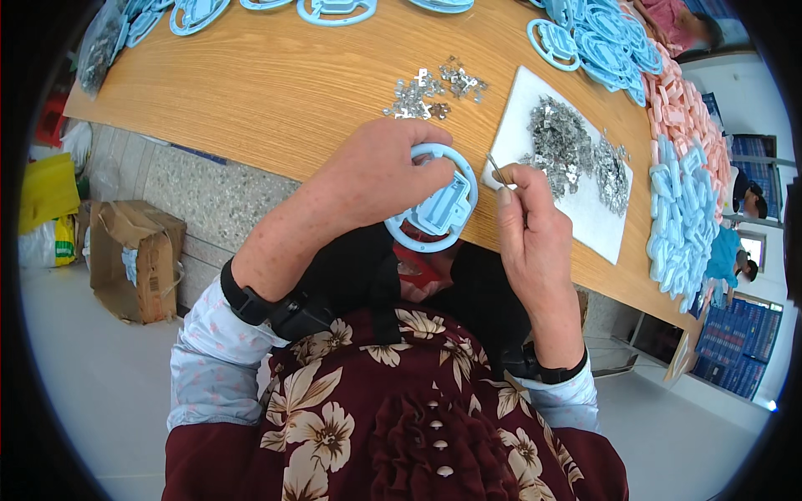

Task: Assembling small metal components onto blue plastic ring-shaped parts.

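A light blue plastic ring with a box-shaped middle, like a toy steering wheel (pixel 433 209), is tilted up at the table's near edge. My left hand (pixel 376 171) grips its upper left rim, thumb reaching over the ring. To its right, my right hand (pixel 536 225) pinches a slim metal tool that looks like tweezers (pixel 499 170), its tips pointing up and left. Whether the tips hold anything is too small to tell. Beyond the left hand lie small metal contact pieces (pixel 415 93) on the wood. More metal pieces (pixel 560 138) are heaped on a white board (pixel 510 125) beside the right hand.
The wooden table (pixel 251 92) has several blue wheel parts (pixel 336 10) along its far edge. Blue rings (pixel 597 37), pink parts (pixel 681 100) and blue parts (pixel 681 213) are piled at the right. A cardboard box (pixel 134 259) stands on the floor at left. Other people sit at the far right.
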Motion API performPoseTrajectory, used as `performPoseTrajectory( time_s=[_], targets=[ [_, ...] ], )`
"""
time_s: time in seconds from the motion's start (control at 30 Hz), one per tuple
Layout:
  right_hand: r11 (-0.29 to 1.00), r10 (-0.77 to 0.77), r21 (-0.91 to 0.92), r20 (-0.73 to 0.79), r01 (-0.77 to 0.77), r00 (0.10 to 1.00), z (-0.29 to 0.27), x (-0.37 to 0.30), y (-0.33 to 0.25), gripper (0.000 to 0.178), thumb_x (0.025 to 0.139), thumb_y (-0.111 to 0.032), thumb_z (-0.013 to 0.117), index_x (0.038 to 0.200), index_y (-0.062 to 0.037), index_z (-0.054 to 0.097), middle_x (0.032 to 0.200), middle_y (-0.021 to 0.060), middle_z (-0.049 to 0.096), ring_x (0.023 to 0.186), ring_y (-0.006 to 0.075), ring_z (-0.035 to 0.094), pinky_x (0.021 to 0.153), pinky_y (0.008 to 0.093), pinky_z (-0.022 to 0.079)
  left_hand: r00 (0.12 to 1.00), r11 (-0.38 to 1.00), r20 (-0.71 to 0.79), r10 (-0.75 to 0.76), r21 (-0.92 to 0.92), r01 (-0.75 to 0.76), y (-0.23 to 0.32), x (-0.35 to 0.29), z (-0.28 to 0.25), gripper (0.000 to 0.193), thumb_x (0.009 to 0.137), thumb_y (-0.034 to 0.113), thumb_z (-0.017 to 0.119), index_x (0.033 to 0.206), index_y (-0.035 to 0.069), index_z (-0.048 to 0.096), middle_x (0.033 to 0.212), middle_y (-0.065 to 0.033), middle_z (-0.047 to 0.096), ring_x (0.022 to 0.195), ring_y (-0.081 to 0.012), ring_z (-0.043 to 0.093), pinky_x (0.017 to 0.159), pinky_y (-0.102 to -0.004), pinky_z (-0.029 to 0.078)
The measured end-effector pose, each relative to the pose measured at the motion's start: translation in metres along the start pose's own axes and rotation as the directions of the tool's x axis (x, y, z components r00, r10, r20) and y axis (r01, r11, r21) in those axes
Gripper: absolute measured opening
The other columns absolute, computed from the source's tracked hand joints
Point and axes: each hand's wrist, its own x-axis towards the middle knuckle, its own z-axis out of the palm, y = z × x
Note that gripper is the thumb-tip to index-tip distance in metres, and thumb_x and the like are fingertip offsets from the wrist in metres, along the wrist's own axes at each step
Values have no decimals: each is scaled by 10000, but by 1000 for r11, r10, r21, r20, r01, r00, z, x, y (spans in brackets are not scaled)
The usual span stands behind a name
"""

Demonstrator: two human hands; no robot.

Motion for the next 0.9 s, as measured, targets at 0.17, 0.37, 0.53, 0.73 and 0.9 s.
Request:
performPoseTrajectory(
  time_s=[0.17, 0.37, 0.53, 0.73, 0.9],
  targets=[
    [990, 44, 140, -80, -33, 996, -1, -14, 13, 188, 1029, -199, 574, 1114, -31, 573, 699, 112, 629, 581, 256, 609, 546, 372, 463, 999, 997, 35, 21, 80, -24, 15, -2, -1, 354, 885, 152, 619, 1162, -62, 676, 964, -93, 734, 864, -136, 685, 782, -286, 555],
    [347, 248, 836, 356, -425, 901, 4, -18, 15, 267, 1042, -277, 594, 1089, -14, 601, 697, -65, 502, 542, 26, 386, 477, 216, 284, 982, 903, 155, -109, -397, 163, 15, -11, 3, 358, 912, 104, 602, 1242, -33, 625, 1033, -52, 709, 904, -108, 667, 803, -277, 550],
    [310, 223, 860, 348, -405, 910, -11, -14, 14, 275, 1048, -266, 580, 1176, -25, 612, 687, -83, 441, 548, 7, 343, 478, 187, 247, 993, 992, 47, 108, 55, -110, 30, -25, 15, 324, 963, 84, 529, 1260, -32, 584, 1061, -97, 699, 893, -151, 673, 777, -290, 549],
    [586, 171, 796, 65, -154, 983, -6, -16, -2, 201, 1056, -137, 511, 1221, -54, 589, 712, -27, 503, 612, 58, 472, 549, 215, 374, 994, 827, 104, -41, -555, 92, 11, -23, 19, 355, 1020, 173, 501, 1315, -18, 550, 1147, -166, 681, 916, -237, 695, 727, -334, 583],
    [862, -13, 504, -84, 54, 996, 16, -17, -3, 284, 1019, -39, 522, 1290, -55, 606, 1010, 157, 708, 904, 237, 717, 789, 334, 550, 982, 607, 181, 61, -787, 107, 2, -25, 22, 451, 1034, 307, 560, 1364, 2, 521, 1214, -160, 658, 1021, -236, 679, 739, -333, 603]
  ],
)
